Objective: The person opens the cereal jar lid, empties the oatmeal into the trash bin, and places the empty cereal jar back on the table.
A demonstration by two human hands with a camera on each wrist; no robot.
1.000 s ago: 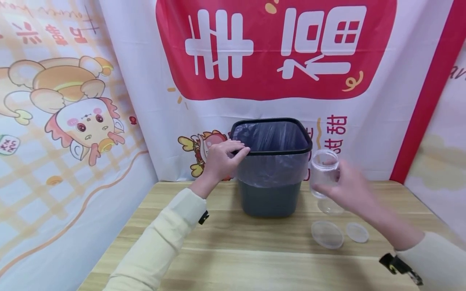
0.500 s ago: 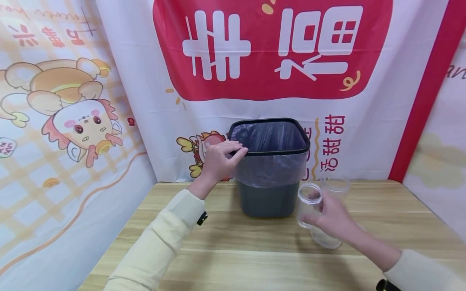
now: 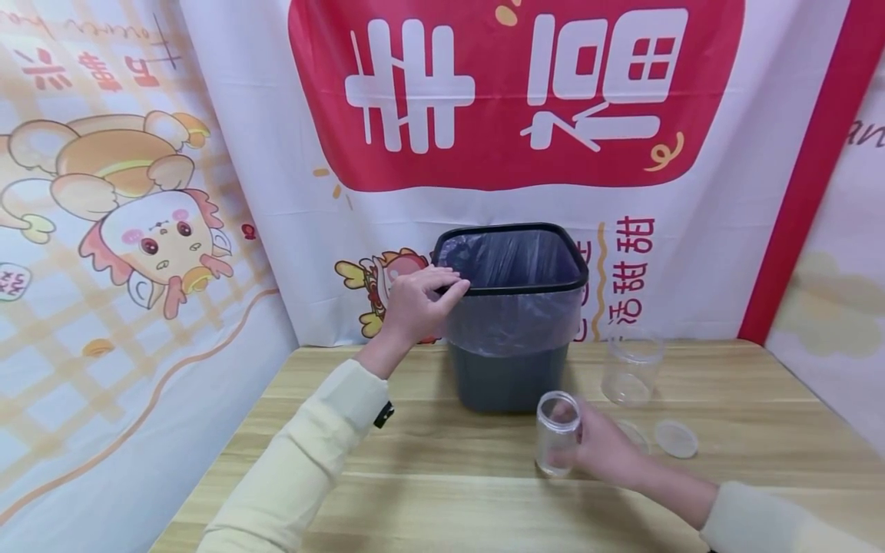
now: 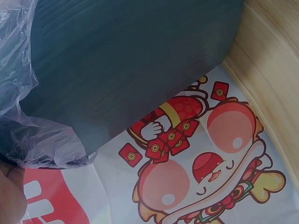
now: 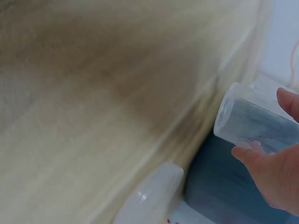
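A dark blue-grey trash bin [image 3: 510, 380] with a black rim stands at the back middle of the table, lined with a thin plastic bag [image 3: 515, 326]. My left hand [image 3: 419, 306] holds the bin's rim at its left corner; only a bit of that hand [image 4: 10, 196] enters the left wrist view. In front of the bin, low over or on the table, my right hand [image 3: 607, 445] grips an upright clear plastic jar [image 3: 553, 442], open at the top. The right wrist view shows thumb and fingers around the jar [image 5: 257, 121]. Whether its base touches the table I cannot tell.
To the right of the bin stands a wider clear container [image 3: 631, 372]. A round translucent lid [image 3: 677, 438] lies in front of it, and another lid [image 3: 634, 435] is partly hidden by my right hand. Printed cloths [image 3: 387, 215] hang behind and beside the wooden table [image 3: 429, 507].
My right hand has brought the clear jar down and left, from above the wider container to the table area before the bin. The left hand has stayed on the rim.
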